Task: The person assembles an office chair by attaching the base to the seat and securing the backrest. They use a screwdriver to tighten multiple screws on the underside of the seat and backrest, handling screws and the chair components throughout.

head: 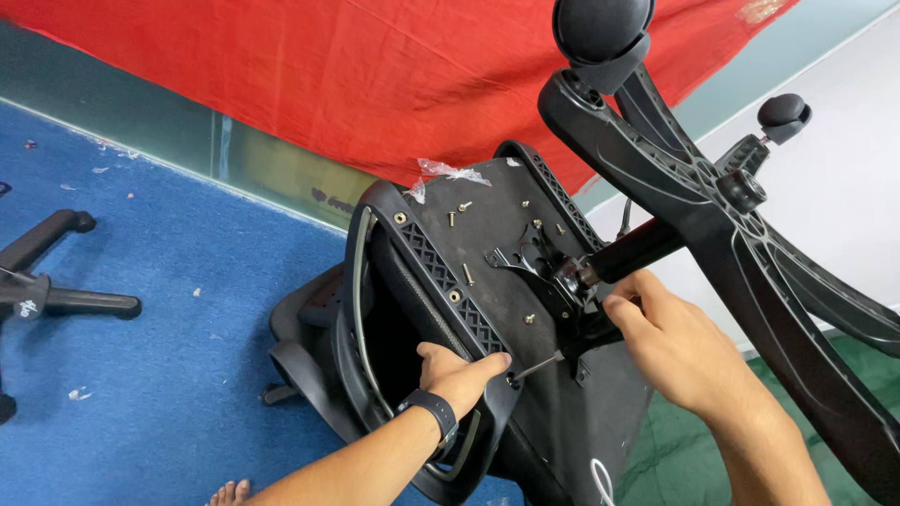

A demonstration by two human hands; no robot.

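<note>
An office chair lies upturned, its black seat underside facing me with the star base and casters sticking up at right. My left hand, with a black wristband, grips the black armrest frame at the seat's near edge. My right hand holds a screwdriver by its black handle; the tip touches a screw at the armrest bracket beside my left thumb. Several loose screws lie on the seat underside.
Another black chair base lies on the blue carpet at left. A red cloth hangs behind. A scrap of clear plastic rests at the seat's far edge. Green floor shows at lower right, and my bare toes at the bottom.
</note>
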